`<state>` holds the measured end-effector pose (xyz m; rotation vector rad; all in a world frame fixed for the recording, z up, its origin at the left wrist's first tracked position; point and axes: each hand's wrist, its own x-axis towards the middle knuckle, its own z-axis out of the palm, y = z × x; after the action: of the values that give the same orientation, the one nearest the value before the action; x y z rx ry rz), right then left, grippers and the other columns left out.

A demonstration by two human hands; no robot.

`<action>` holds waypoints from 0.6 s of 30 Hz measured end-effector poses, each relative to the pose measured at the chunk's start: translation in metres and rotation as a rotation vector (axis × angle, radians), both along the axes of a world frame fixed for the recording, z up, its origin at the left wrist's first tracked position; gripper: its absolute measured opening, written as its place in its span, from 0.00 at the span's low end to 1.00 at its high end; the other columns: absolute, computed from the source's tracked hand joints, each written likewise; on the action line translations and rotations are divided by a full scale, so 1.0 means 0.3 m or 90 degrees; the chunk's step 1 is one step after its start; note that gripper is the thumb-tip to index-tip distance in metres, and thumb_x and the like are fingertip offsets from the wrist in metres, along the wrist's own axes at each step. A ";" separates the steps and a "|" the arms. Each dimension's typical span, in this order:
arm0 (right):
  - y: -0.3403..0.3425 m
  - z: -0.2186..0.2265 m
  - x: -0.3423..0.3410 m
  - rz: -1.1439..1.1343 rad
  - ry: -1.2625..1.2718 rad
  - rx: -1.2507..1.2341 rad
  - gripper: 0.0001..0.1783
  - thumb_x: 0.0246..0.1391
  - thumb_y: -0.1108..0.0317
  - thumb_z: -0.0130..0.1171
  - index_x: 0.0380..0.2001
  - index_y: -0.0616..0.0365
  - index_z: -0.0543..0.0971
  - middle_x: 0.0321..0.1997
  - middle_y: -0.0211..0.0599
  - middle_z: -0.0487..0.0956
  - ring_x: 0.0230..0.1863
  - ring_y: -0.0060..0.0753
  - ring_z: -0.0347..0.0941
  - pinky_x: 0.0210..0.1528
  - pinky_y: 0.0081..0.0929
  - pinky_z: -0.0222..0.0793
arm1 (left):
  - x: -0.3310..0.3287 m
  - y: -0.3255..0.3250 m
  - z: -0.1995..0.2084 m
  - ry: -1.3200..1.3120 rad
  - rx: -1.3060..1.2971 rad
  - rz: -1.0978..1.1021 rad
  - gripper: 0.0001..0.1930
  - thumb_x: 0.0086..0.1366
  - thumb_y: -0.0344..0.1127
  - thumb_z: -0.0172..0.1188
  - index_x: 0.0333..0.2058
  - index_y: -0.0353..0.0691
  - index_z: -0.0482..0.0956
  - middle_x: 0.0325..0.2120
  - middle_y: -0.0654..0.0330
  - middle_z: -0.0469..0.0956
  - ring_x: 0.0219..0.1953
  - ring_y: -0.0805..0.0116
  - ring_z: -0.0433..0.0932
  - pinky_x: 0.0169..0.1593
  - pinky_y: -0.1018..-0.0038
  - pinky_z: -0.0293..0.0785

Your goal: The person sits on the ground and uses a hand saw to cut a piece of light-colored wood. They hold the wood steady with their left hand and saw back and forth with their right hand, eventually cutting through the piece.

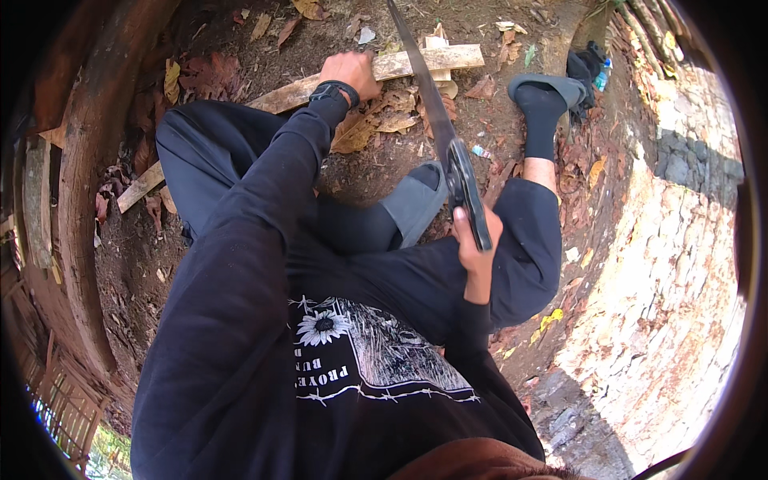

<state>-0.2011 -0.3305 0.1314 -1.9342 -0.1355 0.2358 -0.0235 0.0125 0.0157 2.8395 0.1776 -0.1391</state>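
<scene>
A handsaw (432, 104) with a long thin metal blade and a black handle is held in my right hand (478, 240), fingers closed round the handle. Its blade points away from me and crosses a pale wooden strip (460, 58) near the strip's right end. My left hand (352, 74) is closed on the same strip, left of the blade, pressing from above. The strip runs down to the left and passes behind my bent left leg; its other end (140, 186) shows beyond the knee. A short wood piece (437, 38) lies crosswise beneath the right end.
Dry leaves (356, 132) litter the brown soil. My feet, in dark socks and grey sandals (416, 206), are near the strip. A wooden post (84, 216) stands at the left, with slatted wood beside it. Sunlit rough ground (640, 296) lies right, and a dark bundle (588, 68) sits beyond my right foot.
</scene>
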 end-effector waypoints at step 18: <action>0.146 -0.159 0.144 -0.005 -0.112 -0.002 0.07 0.62 0.75 0.67 0.31 0.64 0.80 0.22 0.36 0.76 0.23 0.26 0.71 0.30 0.31 0.67 | -0.016 -0.004 0.041 0.036 -0.006 -0.002 0.25 0.58 0.51 0.72 0.48 0.41 0.88 0.37 0.46 0.91 0.42 0.49 0.92 0.49 0.56 0.89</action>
<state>-0.1580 -0.2866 0.0836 -1.9574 -0.2430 0.0601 -0.0282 0.0114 0.0280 2.8276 0.1838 -0.2204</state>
